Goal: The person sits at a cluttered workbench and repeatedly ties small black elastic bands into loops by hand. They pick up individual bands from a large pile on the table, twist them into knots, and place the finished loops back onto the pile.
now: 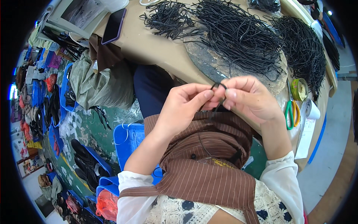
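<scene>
Left hand (184, 106): grip pinched shut on a short black cord (218, 86), thumb and forefinger at its left end.
Right hand (249, 98): grip closed on the same cord's other end, fingertips nearly touching the left.
Cord: bent into a small loop above the lap, just off the desk (156, 48) edge.
Progress: loop formed, not visibly tied.
Left to do: large heaps of black cords (242, 33) lying loose on the desk, seemingly unworked.
Nearby: green-handled scissors (291, 112), tape roll (299, 89).
</scene>
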`<move>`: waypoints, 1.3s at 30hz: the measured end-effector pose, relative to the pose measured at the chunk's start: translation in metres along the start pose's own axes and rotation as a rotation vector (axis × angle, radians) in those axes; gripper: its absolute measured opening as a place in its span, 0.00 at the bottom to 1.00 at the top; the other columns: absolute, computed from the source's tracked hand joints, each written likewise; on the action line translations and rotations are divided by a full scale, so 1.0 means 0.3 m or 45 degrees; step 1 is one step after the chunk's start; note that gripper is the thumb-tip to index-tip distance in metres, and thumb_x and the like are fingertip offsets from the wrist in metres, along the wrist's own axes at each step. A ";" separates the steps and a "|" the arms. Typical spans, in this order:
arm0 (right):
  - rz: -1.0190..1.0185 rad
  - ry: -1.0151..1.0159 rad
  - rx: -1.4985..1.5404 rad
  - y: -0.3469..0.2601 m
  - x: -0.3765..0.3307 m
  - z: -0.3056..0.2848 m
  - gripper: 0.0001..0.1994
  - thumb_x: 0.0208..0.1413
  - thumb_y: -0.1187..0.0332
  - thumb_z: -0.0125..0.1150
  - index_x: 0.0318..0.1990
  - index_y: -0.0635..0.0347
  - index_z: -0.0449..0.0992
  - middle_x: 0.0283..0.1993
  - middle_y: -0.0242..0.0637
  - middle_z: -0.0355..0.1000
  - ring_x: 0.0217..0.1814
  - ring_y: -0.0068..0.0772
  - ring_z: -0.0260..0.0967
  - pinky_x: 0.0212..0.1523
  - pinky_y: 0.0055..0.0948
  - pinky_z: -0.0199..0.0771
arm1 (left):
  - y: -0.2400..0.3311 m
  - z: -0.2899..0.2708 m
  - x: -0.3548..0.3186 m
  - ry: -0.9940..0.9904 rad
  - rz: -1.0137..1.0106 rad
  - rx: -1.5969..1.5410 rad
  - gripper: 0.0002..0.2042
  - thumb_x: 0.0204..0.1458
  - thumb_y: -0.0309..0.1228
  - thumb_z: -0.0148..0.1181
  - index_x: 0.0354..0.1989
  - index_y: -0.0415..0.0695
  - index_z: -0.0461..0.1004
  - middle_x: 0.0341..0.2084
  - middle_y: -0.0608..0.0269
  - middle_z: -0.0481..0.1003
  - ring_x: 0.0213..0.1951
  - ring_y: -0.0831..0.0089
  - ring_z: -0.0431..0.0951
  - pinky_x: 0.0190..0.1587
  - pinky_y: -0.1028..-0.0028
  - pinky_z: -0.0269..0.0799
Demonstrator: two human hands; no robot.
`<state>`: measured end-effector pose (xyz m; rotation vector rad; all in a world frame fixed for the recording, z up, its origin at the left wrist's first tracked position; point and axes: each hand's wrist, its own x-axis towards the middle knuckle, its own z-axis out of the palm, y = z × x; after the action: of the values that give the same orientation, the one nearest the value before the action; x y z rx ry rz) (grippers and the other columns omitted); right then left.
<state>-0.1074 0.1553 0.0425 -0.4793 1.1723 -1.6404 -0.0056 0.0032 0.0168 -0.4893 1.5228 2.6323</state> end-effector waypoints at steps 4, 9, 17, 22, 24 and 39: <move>-0.197 0.256 -0.527 -0.049 0.013 0.043 0.07 0.51 0.75 0.53 0.35 0.70 0.73 0.29 0.35 0.72 0.31 0.18 0.68 0.32 0.16 0.69 | 0.013 0.001 0.002 -0.081 -0.176 -0.291 0.10 0.53 0.31 0.52 0.36 0.35 0.72 0.27 0.59 0.74 0.29 0.74 0.75 0.35 0.76 0.73; -0.184 0.342 -0.557 -0.076 0.010 0.057 0.06 0.49 0.76 0.55 0.34 0.70 0.72 0.27 0.34 0.71 0.25 0.17 0.68 0.27 0.14 0.67 | 0.033 0.002 -0.019 -0.088 -0.199 -0.188 0.11 0.52 0.31 0.52 0.39 0.35 0.71 0.31 0.56 0.75 0.33 0.71 0.76 0.37 0.74 0.74; -0.233 0.308 -0.532 -0.036 0.023 0.056 0.05 0.49 0.76 0.56 0.32 0.69 0.71 0.23 0.33 0.70 0.22 0.17 0.67 0.22 0.14 0.66 | 0.025 -0.004 -0.018 -0.140 -0.113 -0.014 0.11 0.52 0.30 0.52 0.38 0.34 0.72 0.30 0.57 0.75 0.33 0.73 0.76 0.34 0.78 0.73; -0.342 0.350 -0.336 0.099 0.044 0.080 0.20 0.50 0.74 0.56 0.50 0.67 0.60 0.36 0.36 0.66 0.33 0.21 0.66 0.33 0.18 0.68 | -0.019 0.013 0.011 0.205 -0.020 -0.207 0.09 0.51 0.30 0.53 0.37 0.36 0.72 0.29 0.59 0.75 0.32 0.75 0.75 0.32 0.80 0.72; 0.014 0.103 -0.010 0.151 0.008 0.088 0.25 0.50 0.73 0.56 0.54 0.64 0.54 0.36 0.34 0.66 0.33 0.21 0.66 0.33 0.18 0.68 | -0.021 -0.016 0.022 0.237 -0.028 -0.360 0.09 0.51 0.29 0.54 0.38 0.39 0.71 0.30 0.60 0.75 0.33 0.74 0.76 0.33 0.78 0.72; -0.424 0.060 -1.466 -0.095 -0.058 0.045 0.06 0.36 0.75 0.63 0.24 0.61 0.73 0.24 0.35 0.68 0.25 0.35 0.68 0.25 0.27 0.66 | 0.024 0.029 -0.066 -0.207 -0.463 -0.348 0.08 0.51 0.26 0.52 0.37 0.35 0.72 0.29 0.56 0.75 0.31 0.73 0.77 0.32 0.79 0.73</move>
<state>-0.1042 0.1647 0.0771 -1.4053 2.1044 -1.0728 0.0095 0.0090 0.0328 -0.4991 0.9306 2.5228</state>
